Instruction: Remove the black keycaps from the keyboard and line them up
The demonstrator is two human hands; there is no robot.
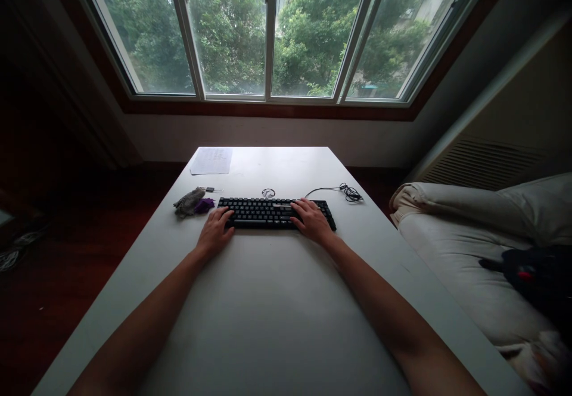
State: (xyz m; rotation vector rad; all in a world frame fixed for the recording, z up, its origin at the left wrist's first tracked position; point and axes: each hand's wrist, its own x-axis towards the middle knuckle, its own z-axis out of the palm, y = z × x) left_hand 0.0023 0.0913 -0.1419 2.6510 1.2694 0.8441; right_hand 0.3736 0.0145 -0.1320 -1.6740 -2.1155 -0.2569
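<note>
A black keyboard (263, 213) lies flat on the white table (268, 301), its long side facing me. My left hand (215, 229) is at its left end, fingers stretched over the edge and the thumb by the front corner. Lying over the right part of the keys is my right hand (310, 218), palm down with the fingers apart. A thin pale stick-like object (281, 205) rests on the keys just left of my right fingers; its kind is unclear.
Left of the keyboard are grey and purple cloths (192, 202) and a small dark piece (210, 189). Behind it are a small ring-shaped item (268, 193) and a coiled black cable (351, 193). A paper sheet (211, 161) lies far left; a sofa (465, 247) stands right.
</note>
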